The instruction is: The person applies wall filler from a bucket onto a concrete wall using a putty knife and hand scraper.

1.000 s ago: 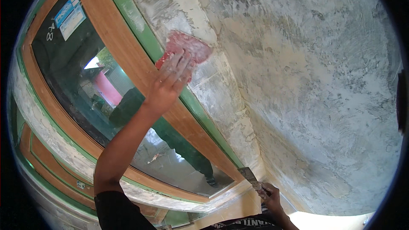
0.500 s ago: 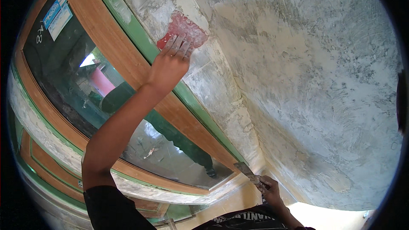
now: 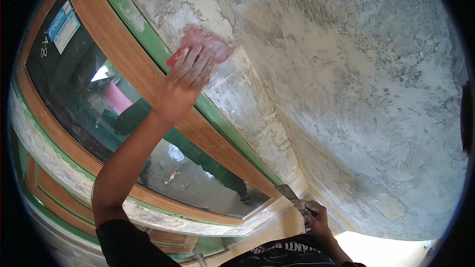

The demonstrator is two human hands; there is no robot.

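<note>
A raised left hand (image 3: 187, 76) is seen from below, its forearm coming up from the lower left. Its fingers are laid flat and close together on a red sanding pad (image 3: 205, 44), which is pressed against a rough, grey-white plastered wall (image 3: 346, 94). The pad is blurred and sits on the narrow plastered strip just beside a window's green frame edge (image 3: 148, 37).

Low in the view, near the bottom centre, the right hand (image 3: 315, 215) is closed around the handle of a putty knife (image 3: 292, 195). The knife's flat metal blade is pointed up and to the left, close to the lower corner of the window; whether it touches the wall cannot be told.

The window (image 3: 148, 133) fills the left side: a brown wooden frame with green trim around dark glass. A blue and white sticker (image 3: 63, 25) is stuck in the upper corner of the glass. A dark sleeve (image 3: 128, 242) is seen at the lower edge.
</note>
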